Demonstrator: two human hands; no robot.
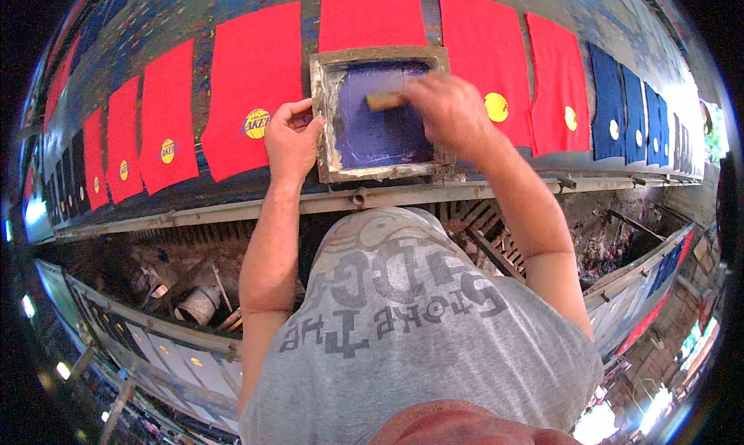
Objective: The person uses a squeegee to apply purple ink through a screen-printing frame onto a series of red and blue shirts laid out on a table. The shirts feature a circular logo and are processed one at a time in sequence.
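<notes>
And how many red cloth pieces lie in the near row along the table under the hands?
7 red pieces: four left of the framed screen, one partly covered by it, two to its right. Any lying wholly beneath the framed screen would be hidden.

The person's grey T-shirt (434,360) bore large dark lettering (385,316); the left hand (293,141) and right hand (451,110) were bare.

My right hand (453,108) is blurred and hides the squeegee's (384,101) right end, the screen-printing frame (380,173) covers the lower part of the red fabric panel (372,19), far-left black panels' (67,183) prints are too small to make out, lower edge crops my head (465,431).
</notes>
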